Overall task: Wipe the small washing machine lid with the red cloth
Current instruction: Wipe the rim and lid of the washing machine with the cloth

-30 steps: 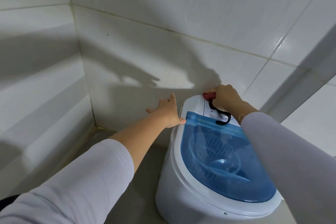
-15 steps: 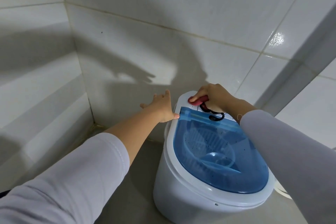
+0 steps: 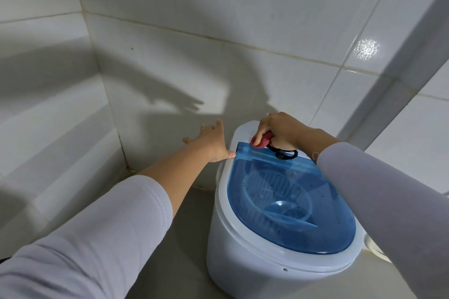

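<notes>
**Red cloth at the hinge end, blue lid yet to be covered**

Red fabric, a small bunched cloth (image 3: pixel 261 140), is pinched in the curled fingers of the right hand (image 3: pixel 279 132), which presses it down at the far end of the small white plastic washing machine (image 3: pixel 255 245), right where the white rear panel meets the back edge of the translucent blue plastic lid (image 3: pixel 289 204). A black looped cord (image 3: pixel 285 154) lies on that back edge just beside the cloth; what it is attached to cannot be told.

The left hand (image 3: pixel 211 143) is spread, fingers fanned out towards the tiled wall (image 3: pixel 218 19), with its thumb touching the left rear corner of the machine's rim, apparently steadying the tub. Both forearms wear pale long sleeves.

The step in hand looks like the start of the wiping stroke, at the hinge strip. The lid is shut and lies flat; dark specks are scattered across its blue surface, so most of the wiping seems not yet done.

The next move probably calls for drawing the cloth towards the person across the domed blue surface, with the cloth opened flatter to cover more area, pressure kept even, and the cord kept from dragging under it. The left hand should probably hold its brace so the light tub does not slide on the floor.
</notes>
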The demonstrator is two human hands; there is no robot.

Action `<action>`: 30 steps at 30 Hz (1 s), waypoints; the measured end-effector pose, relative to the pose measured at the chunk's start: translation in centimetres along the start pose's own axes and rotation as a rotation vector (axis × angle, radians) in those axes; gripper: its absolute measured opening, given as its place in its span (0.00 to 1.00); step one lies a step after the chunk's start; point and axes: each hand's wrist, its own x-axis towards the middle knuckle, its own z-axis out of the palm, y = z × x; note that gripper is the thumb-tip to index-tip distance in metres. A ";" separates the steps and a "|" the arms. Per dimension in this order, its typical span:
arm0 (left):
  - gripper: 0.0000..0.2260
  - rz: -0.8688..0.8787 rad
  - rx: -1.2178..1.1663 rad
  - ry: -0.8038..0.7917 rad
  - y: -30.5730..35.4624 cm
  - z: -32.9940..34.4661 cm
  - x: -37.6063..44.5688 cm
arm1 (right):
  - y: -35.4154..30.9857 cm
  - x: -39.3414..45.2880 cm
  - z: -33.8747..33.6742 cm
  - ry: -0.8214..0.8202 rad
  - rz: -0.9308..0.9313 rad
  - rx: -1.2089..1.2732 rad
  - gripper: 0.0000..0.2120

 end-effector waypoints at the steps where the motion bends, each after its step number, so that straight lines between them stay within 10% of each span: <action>1: 0.45 -0.001 0.005 -0.001 0.0 0.0 0.0 | -0.1 0.0 -0.1 -0.007 -0.007 -0.013 0.21; 30: 0.43 0.040 0.094 -0.012 0.5 -0.4 0.0 | 2.0 0.4 -0.6 0.044 0.062 -0.193 0.16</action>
